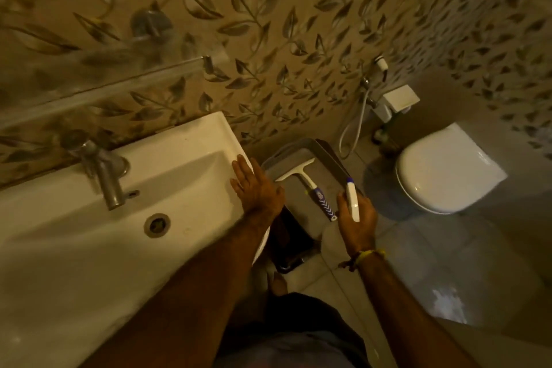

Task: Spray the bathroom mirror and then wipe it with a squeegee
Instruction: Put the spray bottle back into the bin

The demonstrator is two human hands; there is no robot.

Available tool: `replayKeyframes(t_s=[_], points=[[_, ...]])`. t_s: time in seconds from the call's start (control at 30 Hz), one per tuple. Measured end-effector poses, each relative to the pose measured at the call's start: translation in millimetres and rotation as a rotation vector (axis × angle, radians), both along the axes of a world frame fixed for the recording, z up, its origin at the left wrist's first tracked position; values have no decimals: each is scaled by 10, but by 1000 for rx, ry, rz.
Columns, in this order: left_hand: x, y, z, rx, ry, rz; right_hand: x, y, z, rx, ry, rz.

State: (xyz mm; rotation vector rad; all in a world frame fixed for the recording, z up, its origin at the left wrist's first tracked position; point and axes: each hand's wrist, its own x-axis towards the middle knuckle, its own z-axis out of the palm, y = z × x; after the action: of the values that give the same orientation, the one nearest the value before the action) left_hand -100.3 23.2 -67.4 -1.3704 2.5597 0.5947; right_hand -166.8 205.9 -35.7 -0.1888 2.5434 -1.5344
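Beige wall tiles [298, 48] patterned with grey leafy vines are covering the far wall and running on to the right. A white sink [74, 248] is filling the near left, its steel tap [104, 176] standing at the far rim and the drain [157, 225] lying in the basin. A glass shelf [113, 81] is jutting from the wall above it. At the far right a white toilet [448, 170] is sitting with its lid closed, a hand-shower hose [355, 125] hanging beside it. Grey floor tiles [448, 263] are catching a dim, warm yellowish light and one bright glare patch.
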Motion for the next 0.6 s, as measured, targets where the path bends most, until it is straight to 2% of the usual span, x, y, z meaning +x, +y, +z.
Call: replayKeyframes(t_s=[0.2, 0.27, 0.4, 0.6], points=[[-41, 21, -246, -171, -65, 23, -498, -406, -630, 21, -72, 151], [-32, 36, -264, -179, -38, 11, -621, -609, -855, 27, -74, 210], [-55, 49, -238, -156, -32, 7, -801, -1027, -1252, 12, -193, 235], [-96, 54, -184, -120, -27, 29, -934, -1327, -1568, 26, -169, 380]])
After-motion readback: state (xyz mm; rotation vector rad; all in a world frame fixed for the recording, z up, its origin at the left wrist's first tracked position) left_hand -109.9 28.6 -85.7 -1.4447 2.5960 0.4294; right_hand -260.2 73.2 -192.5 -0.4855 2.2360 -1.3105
